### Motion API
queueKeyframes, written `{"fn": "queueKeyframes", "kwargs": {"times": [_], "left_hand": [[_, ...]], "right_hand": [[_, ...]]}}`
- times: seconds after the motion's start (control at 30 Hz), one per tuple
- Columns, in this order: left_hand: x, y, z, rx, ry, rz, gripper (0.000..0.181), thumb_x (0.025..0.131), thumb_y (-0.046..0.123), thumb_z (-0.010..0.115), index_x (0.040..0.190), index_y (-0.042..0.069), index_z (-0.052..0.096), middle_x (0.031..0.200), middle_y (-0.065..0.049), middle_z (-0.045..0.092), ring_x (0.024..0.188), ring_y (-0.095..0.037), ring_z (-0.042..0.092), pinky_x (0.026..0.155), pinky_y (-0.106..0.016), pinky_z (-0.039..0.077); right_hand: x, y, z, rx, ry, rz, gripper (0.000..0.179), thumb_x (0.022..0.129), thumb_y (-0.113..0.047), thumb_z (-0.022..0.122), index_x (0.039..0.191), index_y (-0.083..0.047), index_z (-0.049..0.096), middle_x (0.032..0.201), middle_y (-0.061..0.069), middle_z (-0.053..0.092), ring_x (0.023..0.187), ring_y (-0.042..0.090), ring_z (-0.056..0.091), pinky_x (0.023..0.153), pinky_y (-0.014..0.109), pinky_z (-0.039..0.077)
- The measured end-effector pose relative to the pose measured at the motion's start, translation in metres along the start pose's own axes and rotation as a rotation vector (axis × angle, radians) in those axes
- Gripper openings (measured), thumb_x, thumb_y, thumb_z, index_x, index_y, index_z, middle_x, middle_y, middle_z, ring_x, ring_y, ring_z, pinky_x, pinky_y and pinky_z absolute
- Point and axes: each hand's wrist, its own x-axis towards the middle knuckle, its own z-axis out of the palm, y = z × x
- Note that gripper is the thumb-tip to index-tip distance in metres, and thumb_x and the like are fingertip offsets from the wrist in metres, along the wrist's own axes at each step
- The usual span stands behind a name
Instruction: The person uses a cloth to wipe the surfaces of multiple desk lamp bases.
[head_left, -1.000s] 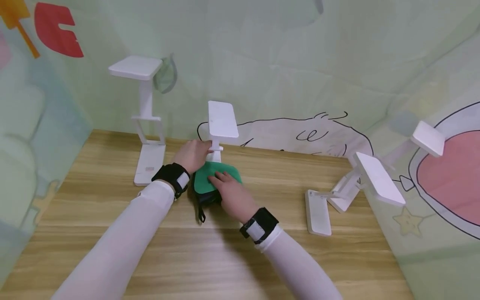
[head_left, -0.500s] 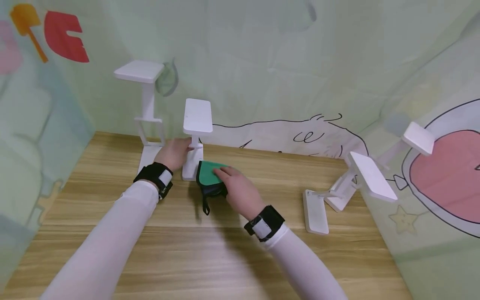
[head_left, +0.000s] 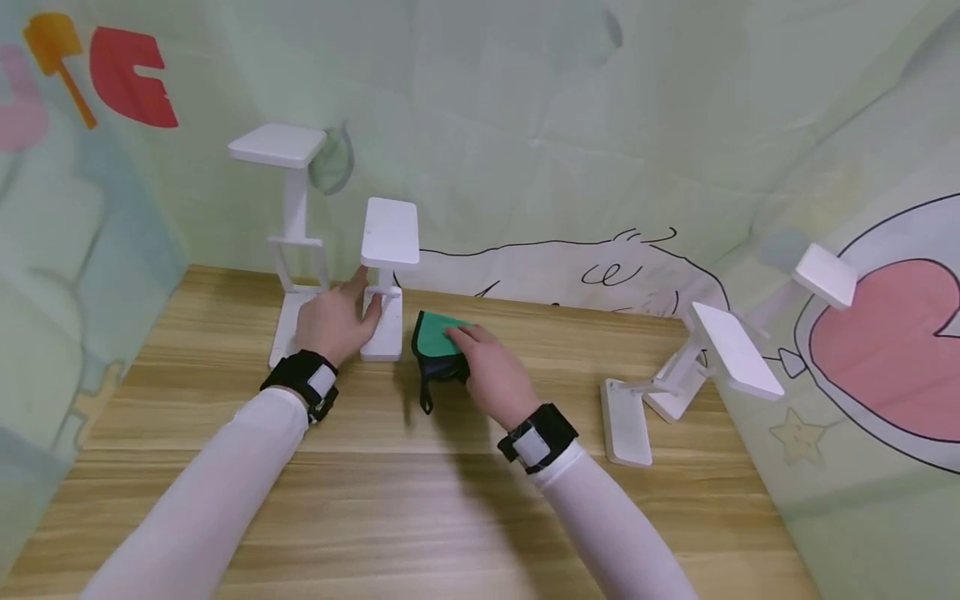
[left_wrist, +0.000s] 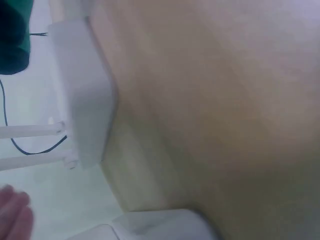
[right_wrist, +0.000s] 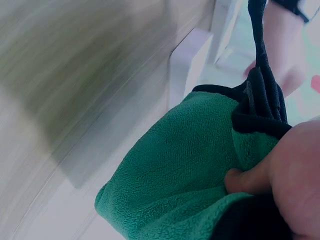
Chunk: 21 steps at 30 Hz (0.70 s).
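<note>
Green cloth (head_left: 437, 335) gripped by right hand (head_left: 498, 382), left hand (head_left: 332, 325) beside white lamp (head_left: 390, 232)

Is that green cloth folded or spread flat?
Folded: the right wrist view shows the green cloth doubled over, its dark edging bunched in layers beside the right hand.

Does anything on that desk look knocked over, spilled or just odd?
I see no spill or breakage. What stands out is at the right: a slanted white panel close to another panel, while the white stand at far left rises upright. That may be how they're adjusted. The green cloth in the right hand looks ordinary.
</note>
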Motion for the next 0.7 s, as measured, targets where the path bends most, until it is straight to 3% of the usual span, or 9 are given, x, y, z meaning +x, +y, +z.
{"fn": "queueKeyframes", "kwargs": {"times": [0.13,0.2,0.3,0.4,0.5,0.57,0.7], "left_hand": [[-0.013,-0.003,0.003,-0.049,0.233,0.173,0.028,0.097,0.019,0.059,0.105,-0.002,0.076,0.082,-0.018,0.075,0.054,-0.031,0.064,0.046,-0.046,0.048],[-0.016,-0.001,0.006,-0.086,0.286,0.26,0.025,0.096,0.017,0.056,0.091,-0.001,0.072,0.072,-0.014,0.069,0.054,-0.031,0.063,0.046,-0.045,0.049],[-0.015,0.01,0.012,-0.123,0.297,0.387,0.024,0.095,0.017,0.054,0.083,0.001,0.068,0.065,-0.008,0.062,0.051,-0.026,0.058,0.046,-0.043,0.048],[-0.009,0.028,0.018,-0.149,0.256,0.489,0.022,0.094,0.017,0.056,0.085,0.004,0.07,0.066,-0.005,0.064,0.051,-0.022,0.058,0.045,-0.04,0.048],[0.001,0.052,0.023,-0.183,0.157,0.521,0.02,0.095,0.017,0.059,0.091,0.005,0.074,0.072,-0.003,0.069,0.056,-0.018,0.061,0.048,-0.037,0.05],[0.008,0.07,0.027,-0.204,0.053,0.488,0.02,0.098,0.018,0.06,0.099,0.006,0.076,0.076,-0.003,0.07,0.061,-0.016,0.062,0.05,-0.033,0.049],[0.026,0.111,0.032,-0.248,-0.195,0.352,0.031,0.103,0.022,0.065,0.129,0.007,0.073,0.098,-0.006,0.074,0.075,-0.017,0.066,0.057,-0.032,0.049]], "right_hand": [[-0.002,0.014,0.0,-0.005,0.011,0.068,0.073,0.087,0.021,0.065,0.154,-0.006,0.056,0.152,0.018,0.057,0.137,0.033,0.058,0.103,0.045,0.055],[-0.004,0.022,0.001,-0.016,0.008,0.101,0.07,0.089,0.02,0.065,0.154,-0.005,0.056,0.152,0.018,0.057,0.137,0.033,0.058,0.102,0.045,0.056],[-0.009,0.031,0.002,-0.036,0.01,0.145,0.067,0.09,0.017,0.065,0.153,-0.004,0.057,0.151,0.019,0.058,0.136,0.034,0.059,0.096,0.045,0.059],[-0.013,0.038,0.002,-0.049,0.032,0.185,0.065,0.09,0.017,0.063,0.152,-0.004,0.058,0.15,0.019,0.059,0.136,0.035,0.059,0.089,0.045,0.061],[-0.018,0.041,0.002,-0.066,0.06,0.21,0.063,0.09,0.016,0.065,0.15,-0.003,0.059,0.148,0.018,0.061,0.133,0.036,0.061,0.088,0.046,0.061],[-0.021,0.043,0.002,-0.078,0.072,0.215,0.062,0.09,0.015,0.067,0.149,-0.003,0.061,0.145,0.018,0.063,0.13,0.036,0.063,0.089,0.048,0.06],[-0.025,0.046,0.002,-0.105,0.069,0.218,0.062,0.089,0.014,0.069,0.148,-0.003,0.061,0.144,0.018,0.064,0.132,0.039,0.061,0.098,0.051,0.057]]}}
